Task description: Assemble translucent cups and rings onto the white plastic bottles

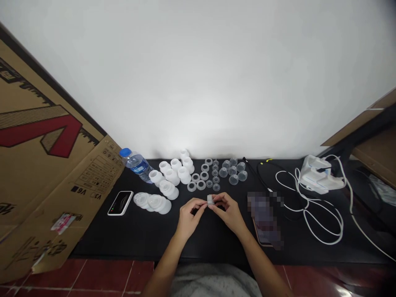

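Both hands meet over the black table, pinching a small translucent grey-white plastic piece (210,200) between them. My left hand (191,215) grips its left side with thumb and forefinger. On its right side, the fingers of my right hand (228,210) are closed on the same piece. Just beyond lie several translucent flat rings (192,186) and smaller round plastic parts (216,187). Several clear domed caps (233,179) sit to their right. White bottle-like plastic containers (172,177) stand to the left, and a nearer group of white rounded parts (159,203) rests closer to me.
A water bottle (140,166) with a blue cap leans at the back left, near a large cardboard box (46,156). A white-edged device (120,203) lies left. To the right are a phone (264,225), looped white cables (309,200) and a white power strip (318,175).
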Available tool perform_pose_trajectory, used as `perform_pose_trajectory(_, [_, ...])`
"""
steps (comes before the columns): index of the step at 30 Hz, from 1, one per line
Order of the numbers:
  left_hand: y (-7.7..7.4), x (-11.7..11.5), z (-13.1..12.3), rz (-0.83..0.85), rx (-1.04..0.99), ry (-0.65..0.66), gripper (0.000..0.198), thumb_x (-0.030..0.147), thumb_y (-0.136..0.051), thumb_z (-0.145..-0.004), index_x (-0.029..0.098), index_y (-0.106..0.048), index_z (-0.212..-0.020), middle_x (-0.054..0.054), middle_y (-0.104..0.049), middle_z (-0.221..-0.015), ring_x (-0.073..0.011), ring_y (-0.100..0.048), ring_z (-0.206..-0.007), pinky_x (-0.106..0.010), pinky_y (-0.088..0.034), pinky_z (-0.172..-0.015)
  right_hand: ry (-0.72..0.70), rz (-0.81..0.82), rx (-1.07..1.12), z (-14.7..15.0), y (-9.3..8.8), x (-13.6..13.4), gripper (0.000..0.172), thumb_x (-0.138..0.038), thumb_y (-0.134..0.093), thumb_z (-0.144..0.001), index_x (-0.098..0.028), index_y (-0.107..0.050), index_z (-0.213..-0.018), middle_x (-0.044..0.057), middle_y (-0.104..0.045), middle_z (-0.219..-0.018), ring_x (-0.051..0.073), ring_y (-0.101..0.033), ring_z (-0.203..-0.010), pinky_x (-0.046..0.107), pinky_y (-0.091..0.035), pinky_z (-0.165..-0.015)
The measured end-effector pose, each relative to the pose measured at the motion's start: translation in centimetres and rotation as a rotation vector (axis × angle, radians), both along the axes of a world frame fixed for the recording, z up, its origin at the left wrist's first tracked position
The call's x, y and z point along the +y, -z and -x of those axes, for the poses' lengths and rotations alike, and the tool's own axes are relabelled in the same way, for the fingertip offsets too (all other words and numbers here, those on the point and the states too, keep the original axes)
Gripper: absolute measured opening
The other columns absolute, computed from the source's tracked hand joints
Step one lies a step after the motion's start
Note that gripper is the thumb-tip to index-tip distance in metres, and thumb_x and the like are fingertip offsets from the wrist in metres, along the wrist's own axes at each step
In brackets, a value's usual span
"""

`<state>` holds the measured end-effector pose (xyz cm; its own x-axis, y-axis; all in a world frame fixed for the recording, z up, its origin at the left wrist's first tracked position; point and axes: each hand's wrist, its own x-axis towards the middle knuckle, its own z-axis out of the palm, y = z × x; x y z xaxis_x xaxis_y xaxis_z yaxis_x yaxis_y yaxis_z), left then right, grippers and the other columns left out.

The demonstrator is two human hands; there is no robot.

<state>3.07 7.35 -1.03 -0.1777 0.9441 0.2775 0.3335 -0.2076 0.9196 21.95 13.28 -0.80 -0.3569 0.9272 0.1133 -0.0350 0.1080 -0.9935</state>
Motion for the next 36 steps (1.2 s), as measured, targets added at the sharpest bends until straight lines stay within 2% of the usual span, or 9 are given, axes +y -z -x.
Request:
perform_pose_trajectory(4, [-0.6,0.0,-0.1,-0.011,-0.012,-0.027,0.019,0.037,-0.068,-0.105,0.023,-0.08,-0.102,-0.006,-0.077,-0.096,-0.0189,-0.074,-0.082,-0.03,-0.061,-0.076,-0.057,-0.072,-0.027,-0.1,-0.4,0.0,0.024,-0.046,-0.081,-0.096,-0.025,-0.08,-0.107,0.01,-0.079,-0.123,0.024,-0.078,-0.102,0.038,-0.067,-0.09])
perform_pose_trajectory(7, [-0.8,0.0,-0.1,-0.016,-0.007,-0.055,0.021,0.037,-0.065,-0.106,0.023,-0.08,-0.106,-0.006,-0.076,-0.099,-0.0188,-0.074,-0.083,-0.03,-0.06,-0.076,-0.102,-0.158,-0.071,-0.2,-1.0,-0.1,0.022,-0.043,-0.075,-0.101,-0.029,-0.082,-0.117,0.009,-0.075,-0.125,0.023,-0.076,-0.103,0.036,-0.066,-0.09])
perform_pose_trajectory(9, [-0.8,0.0,0.0,-0.023,0.005,-0.054,0.022,0.036,-0.063,-0.107,0.024,-0.081,-0.109,-0.007,-0.075,-0.102,-0.0192,-0.073,-0.086,-0.029,-0.059,-0.076,-0.125,-0.201,-0.119,-0.3,-1.5,-0.1,0.02,-0.041,-0.072,-0.104,-0.03,-0.082,-0.117,0.008,-0.073,-0.124,0.022,-0.075,-0.103,0.035,-0.064,-0.092])
perform_pose_trajectory(13, [-0.6,-0.1,0.1,-0.017,0.013,-0.046,0.023,0.036,-0.062,-0.108,0.025,-0.082,-0.113,-0.007,-0.075,-0.105,-0.019,-0.073,-0.086,-0.029,-0.059,-0.074,-0.145,-0.255,-0.175,-0.6,-2.1,-0.2,0.018,-0.038,-0.069,-0.106,-0.03,-0.084,-0.112,0.008,-0.07,-0.124,0.024,-0.071,-0.115,0.038,-0.06,-0.1])
perform_pose_trajectory(17, [-0.6,-0.1,0.1,0.004,-0.045,0.015,0.025,0.038,-0.064,-0.107,0.025,-0.08,-0.121,-0.008,-0.077,-0.11,-0.0201,-0.075,-0.091,-0.032,-0.062,-0.082,-0.166,-0.271,-0.183,-0.8,-1.9,-0.2,0.02,-0.037,-0.065,-0.108,-0.033,-0.082,-0.119,0.009,-0.068,-0.13,0.025,-0.068,-0.117,0.041,-0.058,-0.104])
perform_pose_trajectory(20, [-0.7,-0.1,0.1,0.0,-0.033,0.04,0.028,0.039,-0.062,-0.108,0.024,-0.081,-0.121,-0.009,-0.077,-0.105,-0.0203,-0.075,-0.089,-0.032,-0.061,-0.079,-0.178,-0.283,-0.192,-0.8,-1.6,-0.1,0.024,-0.038,-0.064,-0.109,-0.034,-0.081,-0.125,0.009,-0.067,-0.133,0.025,-0.067,-0.117,0.041,-0.059,-0.103])
perform_pose_trajectory(25, [-0.8,-0.1,0.1,-0.013,0.029,-0.011,0.024,0.037,-0.063,-0.108,0.025,-0.082,-0.112,-0.006,-0.077,-0.096,-0.0198,-0.073,-0.083,-0.03,-0.058,-0.074,-0.193,-0.275,-0.199,-0.8,-1.4,-0.1,0.026,-0.038,-0.062,-0.11,-0.036,-0.079,-0.13,0.009,-0.066,-0.133,0.027,-0.064,-0.129,0.042,-0.056,-0.11])
perform_pose_trajectory(29, [-0.6,-0.1,0.1,-0.014,0.028,-0.035,0.022,0.035,-0.062,-0.108,0.025,-0.082,-0.11,-0.005,-0.076,-0.096,-0.0199,-0.073,-0.084,-0.031,-0.058,-0.076,-0.196,-0.276,-0.216,-0.7,-1.3,-0.2,0.028,-0.037,-0.059,-0.112,-0.037,-0.078,-0.133,0.009,-0.066,-0.134,0.027,-0.063,-0.132,0.045,-0.052,-0.116])
perform_pose_trajectory(36, [-0.5,-0.2,0.0,-0.023,0.031,-0.06,0.02,0.032,-0.062,-0.108,0.026,-0.081,-0.11,-0.005,-0.076,-0.095,-0.0202,-0.073,-0.086,-0.031,-0.059,-0.079,-0.188,-0.279,-0.226,-0.5,-1.1,-0.4,0.029,-0.037,-0.058,-0.112,-0.036,-0.076,-0.134,0.009,-0.067,-0.133,0.027,-0.065,-0.128,0.043,-0.053,-0.113])
